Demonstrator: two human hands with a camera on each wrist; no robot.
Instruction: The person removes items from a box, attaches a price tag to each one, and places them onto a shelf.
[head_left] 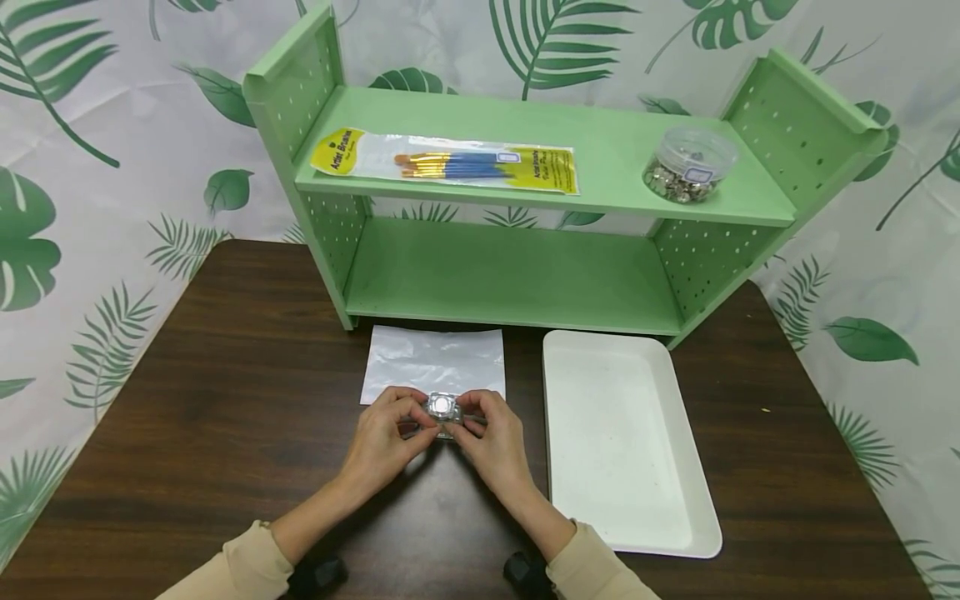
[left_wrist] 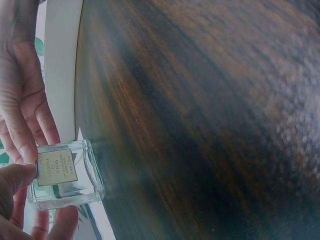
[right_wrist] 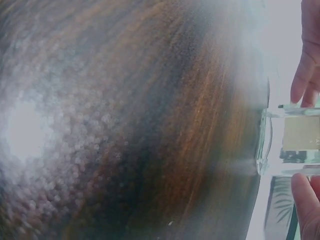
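Observation:
A small square perfume bottle (head_left: 442, 407) of clear glass, with a shiny silvery top, stands between both hands near the front of a white sheet. In the left wrist view a pale printed label (left_wrist: 57, 167) shows on the side of the glass. My left hand (head_left: 384, 442) holds the bottle from the left, with thumb and fingers at its edge. From the right, my right hand (head_left: 497, 442) pinches it near the top. In the right wrist view, fingertips touch two opposite sides of the glass, and the bottle is cut off by the frame.
The white sheet (head_left: 435, 358) lies flat behind the hands. A white tray (head_left: 615, 442) stands to the right. At the back, a green shelf (head_left: 510, 267) carries a packet of paintbrushes (head_left: 450, 162) and a clear jar (head_left: 690, 165) of small metallic pieces.

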